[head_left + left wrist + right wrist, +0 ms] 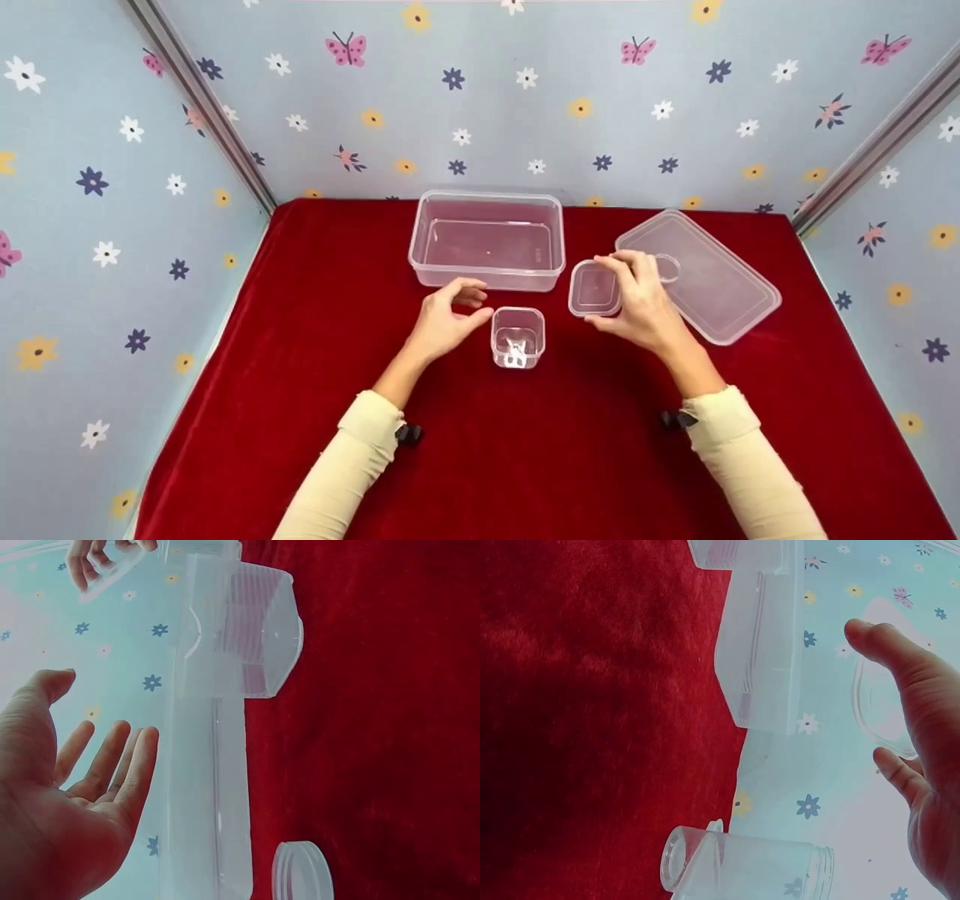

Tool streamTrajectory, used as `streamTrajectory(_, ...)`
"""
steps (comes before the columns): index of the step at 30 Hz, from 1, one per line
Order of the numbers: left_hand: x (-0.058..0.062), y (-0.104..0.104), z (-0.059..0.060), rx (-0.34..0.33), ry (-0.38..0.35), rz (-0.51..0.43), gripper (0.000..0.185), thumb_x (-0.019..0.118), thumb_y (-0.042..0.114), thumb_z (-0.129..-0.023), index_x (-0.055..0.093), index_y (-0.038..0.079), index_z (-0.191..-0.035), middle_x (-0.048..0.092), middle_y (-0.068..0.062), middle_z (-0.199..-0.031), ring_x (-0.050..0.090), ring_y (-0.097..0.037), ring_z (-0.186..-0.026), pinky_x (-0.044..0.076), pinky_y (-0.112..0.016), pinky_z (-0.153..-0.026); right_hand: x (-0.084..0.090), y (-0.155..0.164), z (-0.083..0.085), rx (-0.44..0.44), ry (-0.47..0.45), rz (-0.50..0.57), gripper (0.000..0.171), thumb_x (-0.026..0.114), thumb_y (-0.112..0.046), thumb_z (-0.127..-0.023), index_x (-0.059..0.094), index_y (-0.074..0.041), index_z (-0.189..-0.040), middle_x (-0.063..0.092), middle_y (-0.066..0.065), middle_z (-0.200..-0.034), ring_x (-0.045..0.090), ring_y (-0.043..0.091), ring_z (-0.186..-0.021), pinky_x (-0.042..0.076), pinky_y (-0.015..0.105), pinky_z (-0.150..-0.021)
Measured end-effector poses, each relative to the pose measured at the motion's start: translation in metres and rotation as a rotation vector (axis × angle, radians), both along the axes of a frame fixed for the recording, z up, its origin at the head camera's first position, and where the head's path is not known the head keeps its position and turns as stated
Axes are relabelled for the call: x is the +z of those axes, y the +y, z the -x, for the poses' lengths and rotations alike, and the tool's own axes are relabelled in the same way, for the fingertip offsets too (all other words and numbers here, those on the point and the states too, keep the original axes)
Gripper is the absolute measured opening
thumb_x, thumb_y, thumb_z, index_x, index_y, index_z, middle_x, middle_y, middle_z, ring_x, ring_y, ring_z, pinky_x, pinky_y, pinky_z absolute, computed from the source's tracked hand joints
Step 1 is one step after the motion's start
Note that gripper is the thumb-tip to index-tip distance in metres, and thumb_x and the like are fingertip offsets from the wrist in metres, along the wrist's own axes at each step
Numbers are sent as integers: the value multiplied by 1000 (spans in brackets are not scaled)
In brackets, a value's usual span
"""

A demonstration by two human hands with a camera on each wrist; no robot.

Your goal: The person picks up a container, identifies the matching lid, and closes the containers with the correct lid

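Observation:
My right hand (643, 304) pinches a small square clear lid (589, 289) by its edges, fingers at the far side and thumb at the near side. In the right wrist view the lid (866, 709) shows past the thumb. My left hand (448, 321) is relaxed with nothing in it. Its thumb tip comes close to the rim of a small square clear container (517, 319), which stands upright without a lid. Spread fingers of the left hand (90, 795) show in the left wrist view.
A large rectangular clear container (487, 277) stands open at the back. To the right lies its large clear lid (720, 292), with a round clear jar (765, 859) by it. A round translucent piece (304, 870) shows low in the left wrist view. Flowered walls (525, 97) enclose the red cloth (525, 457).

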State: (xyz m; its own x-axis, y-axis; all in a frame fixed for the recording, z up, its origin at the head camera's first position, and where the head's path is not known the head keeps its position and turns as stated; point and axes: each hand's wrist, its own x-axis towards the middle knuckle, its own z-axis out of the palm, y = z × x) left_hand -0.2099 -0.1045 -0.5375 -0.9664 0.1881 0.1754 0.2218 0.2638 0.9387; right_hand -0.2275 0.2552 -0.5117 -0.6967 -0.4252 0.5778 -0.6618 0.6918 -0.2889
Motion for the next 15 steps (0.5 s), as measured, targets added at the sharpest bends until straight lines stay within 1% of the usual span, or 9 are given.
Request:
streamTrajectory(2, 3, 2, -1, -3, 4, -8, 40, 86, 9, -98, 73, 1, -135, 81, -23, -124, 78, -45, -118, 69, -54, -100, 0, -3, -1, -2, 9, -1, 96, 109, -15, -65, 61, -2, -147, 57, 30, -139, 54, 47, -125, 59, 60, -104)
streamTrajectory(6, 9, 9, -1, -13, 13, -14, 39, 86, 11, -98, 74, 4, -135, 82, -23, -126, 80, -41, -118, 71, -42, -98, 0, -7, -1, -3, 33, 2, 96, 109, -15, -65, 62, -3, -147, 57, 29, -138, 54, 46, -124, 59, 59, -103)
streamTrajectory(11, 11, 17, 1, -32, 28, -24, 39, 86, 10, -98, 75, 3, -135, 82, -23, -126, 80, -43, -118, 71, -39, -98, 0, -13, 0, 7, 66, 4, 96, 109, -15, -64, 62, -3, -147, 58, 30, -137, 54, 46, -123, 56, 59, -104)
streamTrajectory(15, 11, 22, 2, -50, 27, -46, 40, 86, 9, -98, 75, 2, -136, 82, -24, -126, 81, -42, -117, 71, -39, -98, 0, -18, -1, 12, 80, -5, 97, 109, -15, -64, 62, -3, -147, 58, 29, -136, 55, 45, -124, 58, 58, -105)
